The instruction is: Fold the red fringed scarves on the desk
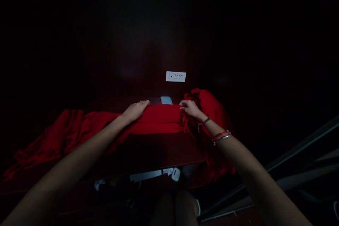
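A red fringed scarf [161, 114] lies across the dark wooden table, folded lengthwise between my hands. My left hand [137, 110] pinches its far edge at the middle, and the rest of the cloth trails loosely to the left, ending in fringe. At the fringed right end, my right hand [189, 107] has its fingers closed on the far corner. Bracelets circle my right wrist. Beside that hand a heap of red cloth [212, 107] hangs over the table's right side; whether it joins the scarf I cannot tell.
A white wall socket [176, 76] sits above the back of the table [164, 152]. Behind the scarf lies a light blue item [166, 100], partly blurred. Below the front edge are a small white case [176, 174] and pale papers [145, 175]. Much of the room is dark.
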The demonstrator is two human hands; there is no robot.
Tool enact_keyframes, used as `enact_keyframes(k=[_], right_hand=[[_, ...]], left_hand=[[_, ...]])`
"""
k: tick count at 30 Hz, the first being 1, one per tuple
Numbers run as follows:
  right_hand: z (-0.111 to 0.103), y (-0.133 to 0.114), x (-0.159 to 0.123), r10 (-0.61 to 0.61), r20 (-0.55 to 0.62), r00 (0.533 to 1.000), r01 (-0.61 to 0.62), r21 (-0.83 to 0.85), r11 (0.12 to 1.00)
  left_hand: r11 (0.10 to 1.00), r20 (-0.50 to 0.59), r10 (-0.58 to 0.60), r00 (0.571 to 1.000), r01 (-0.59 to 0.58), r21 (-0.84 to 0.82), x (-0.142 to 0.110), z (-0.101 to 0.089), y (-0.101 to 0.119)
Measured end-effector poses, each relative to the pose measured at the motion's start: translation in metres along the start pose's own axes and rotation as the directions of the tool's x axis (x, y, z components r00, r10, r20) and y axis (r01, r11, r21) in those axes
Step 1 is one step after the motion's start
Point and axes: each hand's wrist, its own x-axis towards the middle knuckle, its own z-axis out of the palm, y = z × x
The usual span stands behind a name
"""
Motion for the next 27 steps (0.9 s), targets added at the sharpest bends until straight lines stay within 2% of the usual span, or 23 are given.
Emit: enact_keyframes(k=[2,4,5,7,10,12,14,19,20,23,25,27], right_hand=[[-0.013,0.003,0.020,0.000,-0.082,0.997,-0.005,-0.062,0.998],[-0.019,0.003,0.025,-0.083,-0.109,0.991,0.060,-0.198,0.978],[-0.018,0.002,0.022,-0.132,-0.078,0.988,0.107,-0.268,0.957],[-0.011,0.002,0.005,-0.198,0.062,0.978,0.207,-0.349,0.914],[0.009,0.006,-0.031,-0.190,0.254,0.948,0.274,-0.356,0.893],[0.020,0.009,-0.050,-0.112,0.365,0.924,0.262,-0.393,0.882],[0.026,0.011,-0.060,-0.028,0.427,0.904,0.236,-0.443,0.865],[0.025,0.004,-0.060,0.043,0.432,0.901,0.187,-0.474,0.860],[0.024,0.001,-0.058,0.074,0.453,0.888,0.166,-0.468,0.868],[0.019,-0.008,-0.049,0.172,0.558,0.812,0.099,-0.421,0.902],[0.019,-0.013,-0.042,0.135,0.573,0.808,0.096,-0.355,0.930],[0.024,-0.015,-0.035,0.028,0.536,0.844,0.137,-0.266,0.954]], left_hand=[[0.990,-0.055,-0.017,0.998,0.025,0.142,0.011,-0.011,0.003],[0.970,-0.063,0.041,0.997,-0.025,0.241,0.013,-0.013,0.009],[0.962,-0.034,0.096,0.995,-0.083,0.262,0.011,-0.009,0.013],[0.939,0.084,0.218,0.972,-0.233,0.252,-0.001,0.006,0.019],[0.912,0.255,0.315,0.914,-0.365,0.184,-0.024,0.035,0.026],[0.914,0.273,0.319,0.908,-0.371,0.166,-0.035,0.048,0.029],[0.916,0.246,0.324,0.914,-0.367,0.160,-0.039,0.053,0.034],[0.916,0.240,0.330,0.913,-0.371,0.151,-0.028,0.052,0.048],[0.916,0.243,0.334,0.911,-0.375,0.145,-0.025,0.052,0.051],[0.917,0.241,0.344,0.907,-0.380,0.120,-0.017,0.056,0.056],[0.930,0.211,0.326,0.921,-0.353,0.103,-0.013,0.059,0.058],[0.945,0.172,0.302,0.938,-0.318,0.078,-0.010,0.063,0.059]])
